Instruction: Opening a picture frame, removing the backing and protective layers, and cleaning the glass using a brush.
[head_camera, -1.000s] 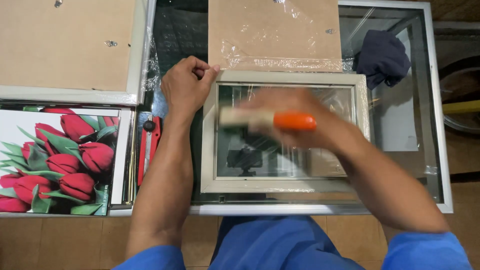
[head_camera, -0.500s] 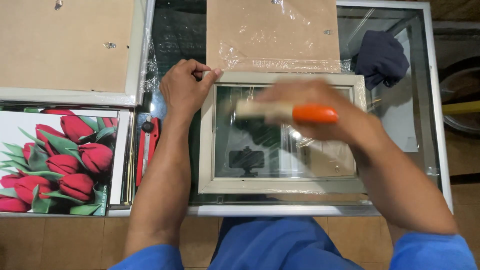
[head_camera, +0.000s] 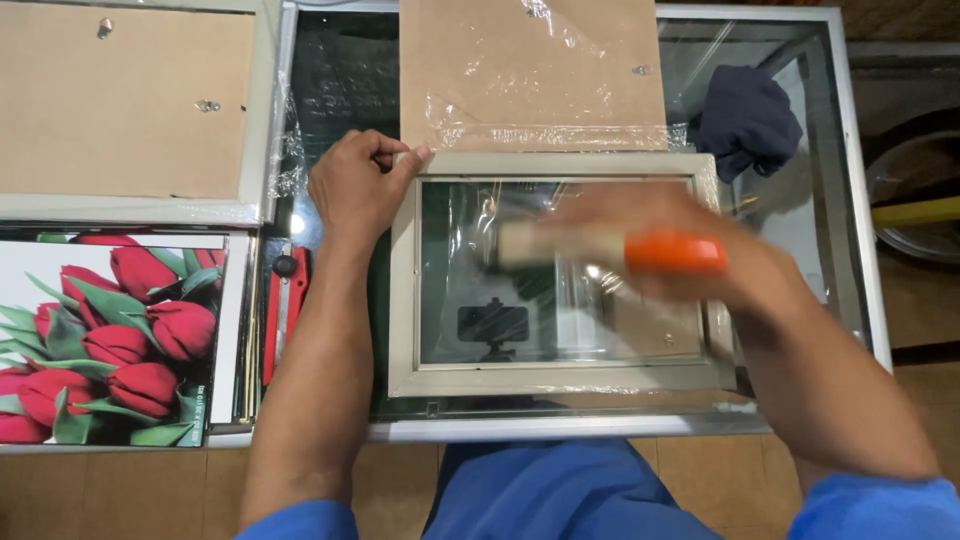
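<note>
Left hand (head_camera: 355, 185) rests palm down on the upper left corner of the pale wooden picture frame with a glass pane (head_camera: 555, 375), fingers curled loosely over the corner and closed on nothing. Right hand (head_camera: 670, 245) is blurred over the middle of the glass and is wrapped around an orange-handled brush with a pale head (head_camera: 610, 250), which lies level across the pane, handle toward the right.

That frame lies flat near the front edge of a glass-topped table with a white metal rim (head_camera: 840, 150). Crinkled clear plastic film (head_camera: 540, 130) clings along the frame's upper edge. Just beyond it lies a brown fibreboard backing sheet (head_camera: 530, 65), touching or nearly touching the frame's top. A dark blue crumpled cloth (head_camera: 745, 120) sits on the glass to the right of that sheet.

To the left, a larger white frame lying face down with a brown backing (head_camera: 125, 105) fills the far corner, and nearer lies a printed picture of red tulips with green leaves (head_camera: 110, 335). Between the tulip picture and the left forearm lies a red utility knife (head_camera: 283, 310). A brown tiled floor (head_camera: 130, 495) shows below the table edge, and blue trousers (head_camera: 555, 495) between the arms.
</note>
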